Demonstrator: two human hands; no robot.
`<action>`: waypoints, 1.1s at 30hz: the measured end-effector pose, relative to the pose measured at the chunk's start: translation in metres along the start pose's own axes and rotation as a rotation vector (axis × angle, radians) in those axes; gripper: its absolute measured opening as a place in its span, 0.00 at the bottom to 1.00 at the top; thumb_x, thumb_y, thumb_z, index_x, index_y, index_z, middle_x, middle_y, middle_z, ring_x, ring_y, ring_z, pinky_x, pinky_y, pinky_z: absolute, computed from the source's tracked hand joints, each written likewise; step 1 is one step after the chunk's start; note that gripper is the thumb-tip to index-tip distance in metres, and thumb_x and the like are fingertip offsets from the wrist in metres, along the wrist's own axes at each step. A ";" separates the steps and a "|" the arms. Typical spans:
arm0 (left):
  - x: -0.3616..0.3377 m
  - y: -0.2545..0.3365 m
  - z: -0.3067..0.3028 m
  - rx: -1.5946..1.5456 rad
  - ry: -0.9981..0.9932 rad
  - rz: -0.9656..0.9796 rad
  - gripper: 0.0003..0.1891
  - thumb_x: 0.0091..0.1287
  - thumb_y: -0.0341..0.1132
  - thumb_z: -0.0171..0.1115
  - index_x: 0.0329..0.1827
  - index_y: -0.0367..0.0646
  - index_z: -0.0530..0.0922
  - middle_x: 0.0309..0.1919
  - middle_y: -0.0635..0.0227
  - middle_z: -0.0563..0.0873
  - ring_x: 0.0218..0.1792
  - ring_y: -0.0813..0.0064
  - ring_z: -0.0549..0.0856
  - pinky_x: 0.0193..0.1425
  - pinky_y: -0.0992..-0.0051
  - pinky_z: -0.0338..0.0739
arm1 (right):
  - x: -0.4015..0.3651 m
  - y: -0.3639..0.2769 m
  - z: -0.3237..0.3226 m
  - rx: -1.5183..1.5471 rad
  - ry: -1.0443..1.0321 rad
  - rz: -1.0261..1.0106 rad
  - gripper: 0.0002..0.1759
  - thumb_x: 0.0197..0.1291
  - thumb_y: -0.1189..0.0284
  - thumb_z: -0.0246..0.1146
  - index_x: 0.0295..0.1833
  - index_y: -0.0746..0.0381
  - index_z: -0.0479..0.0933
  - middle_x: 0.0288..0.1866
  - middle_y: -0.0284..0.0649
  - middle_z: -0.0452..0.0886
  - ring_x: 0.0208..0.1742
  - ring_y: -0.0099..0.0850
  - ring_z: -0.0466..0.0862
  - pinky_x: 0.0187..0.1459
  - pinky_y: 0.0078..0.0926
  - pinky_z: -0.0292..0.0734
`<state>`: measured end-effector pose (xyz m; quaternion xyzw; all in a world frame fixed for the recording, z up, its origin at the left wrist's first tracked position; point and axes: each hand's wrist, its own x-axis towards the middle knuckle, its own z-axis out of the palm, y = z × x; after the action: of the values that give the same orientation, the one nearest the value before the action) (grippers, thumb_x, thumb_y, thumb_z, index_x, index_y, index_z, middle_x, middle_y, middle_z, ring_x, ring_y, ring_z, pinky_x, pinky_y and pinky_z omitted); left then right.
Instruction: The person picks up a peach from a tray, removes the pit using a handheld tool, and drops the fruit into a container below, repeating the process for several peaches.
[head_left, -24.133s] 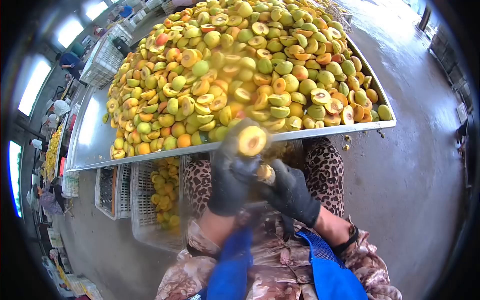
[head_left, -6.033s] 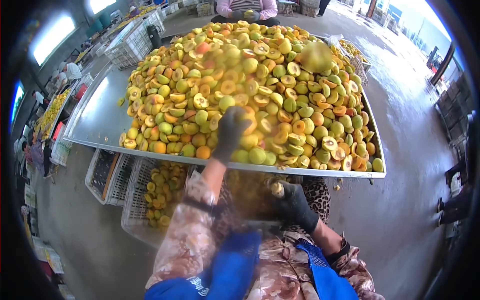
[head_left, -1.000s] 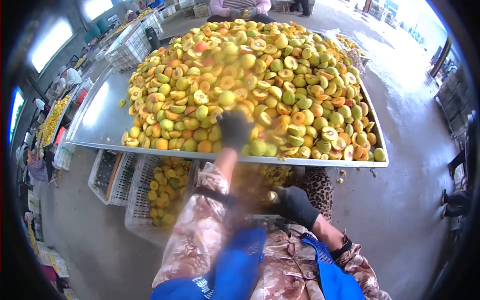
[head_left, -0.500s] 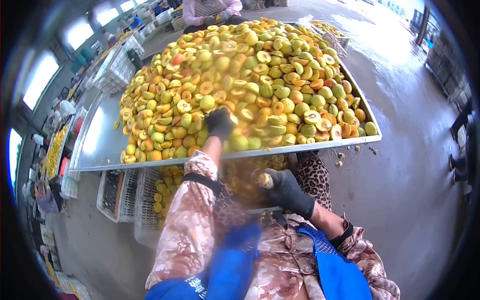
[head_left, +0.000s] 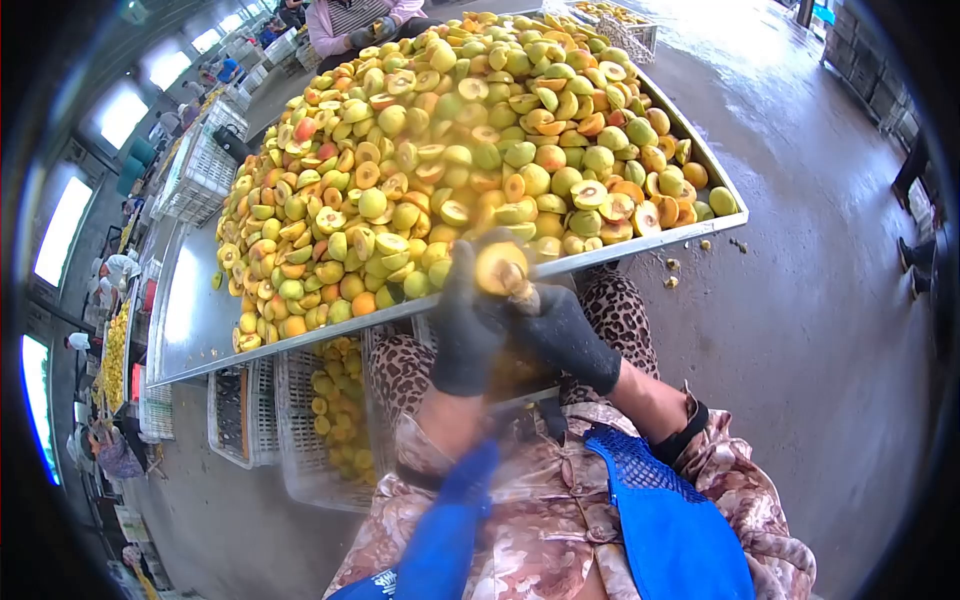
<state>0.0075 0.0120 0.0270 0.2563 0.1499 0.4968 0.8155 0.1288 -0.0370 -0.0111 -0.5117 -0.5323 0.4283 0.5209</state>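
My left hand (head_left: 465,335), in a dark glove, holds up a halved peach (head_left: 498,266) with its yellow cut face showing. My right hand (head_left: 570,340), gloved too, meets it from the right. Its fingers are closed around a small pale-ended object (head_left: 524,297) that touches the lower edge of the half; what kind it is, I cannot make out. Both hands are above my lap at the front rim of a metal tray table (head_left: 660,239). A large heap of whole and halved peaches (head_left: 330,220) covers most of it. A blurry smear hides part of the view.
Below the tray stand a white plastic crate (head_left: 240,420) and another crate (head_left: 297,450) with peaches in it. A person (head_left: 365,30) in gloves sits across the heap. More stacked crates (head_left: 195,175) line the left. Fruit scraps (head_left: 672,268) lie on the wet floor.
My left hand has come back from the heap with a halved peach and joined my right hand. The right hand has risen slightly. The whole view has shifted a little.
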 end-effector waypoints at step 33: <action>-0.007 0.010 0.029 0.681 -0.214 0.131 0.24 0.78 0.51 0.57 0.29 0.40 0.81 0.25 0.63 0.86 0.27 0.72 0.86 0.34 0.74 0.80 | 0.006 0.038 -0.039 0.473 -0.825 0.387 0.21 0.55 0.72 0.76 0.53 0.61 0.80 0.47 0.34 0.85 0.46 0.23 0.81 0.52 0.27 0.81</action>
<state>0.0110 0.0016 0.0563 0.5728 0.2039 0.4401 0.6608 0.1714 -0.0298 -0.0440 -0.2574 -0.4776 0.7919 0.2803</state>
